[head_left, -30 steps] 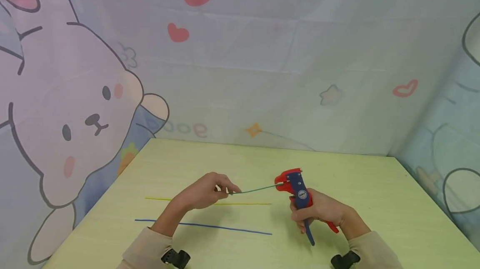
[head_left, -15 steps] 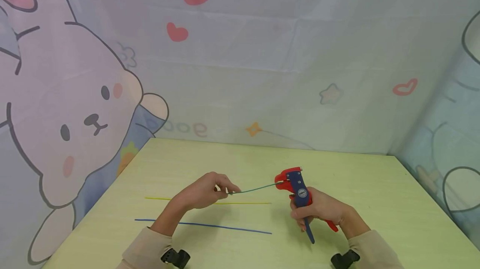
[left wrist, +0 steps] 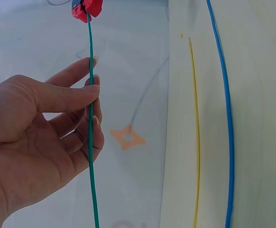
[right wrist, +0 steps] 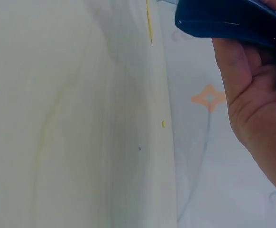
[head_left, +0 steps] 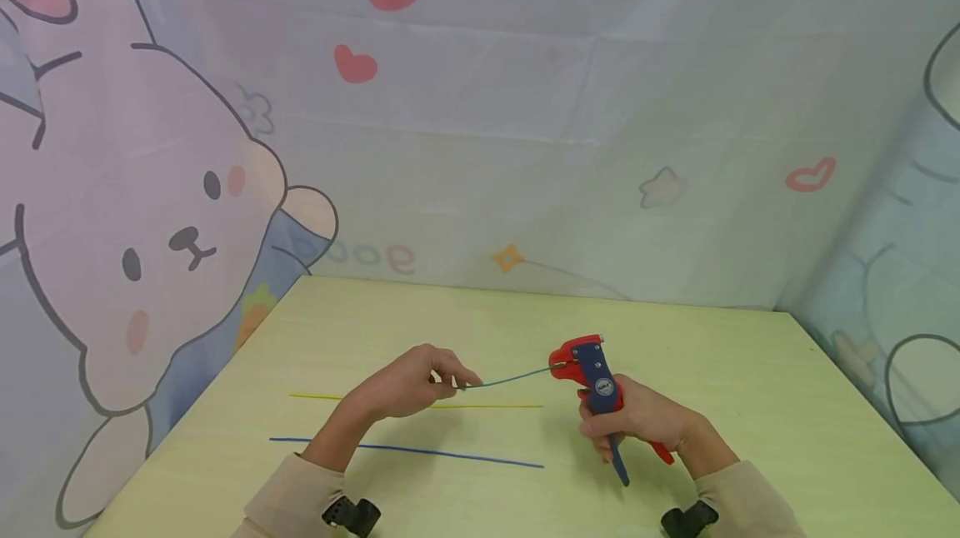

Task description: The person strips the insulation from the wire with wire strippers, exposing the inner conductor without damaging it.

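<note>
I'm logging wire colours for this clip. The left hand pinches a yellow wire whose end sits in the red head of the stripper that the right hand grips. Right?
Not quite: the wire pinched by the left hand is the green wire, as the left wrist view shows. The yellow wire lies on the table. The rest holds: its end sits in the red head of the stripper, gripped by the right hand.

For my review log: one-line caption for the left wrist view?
Left hand pinches a green wire running into the red stripper head; yellow wire and blue wire alongside.
</note>
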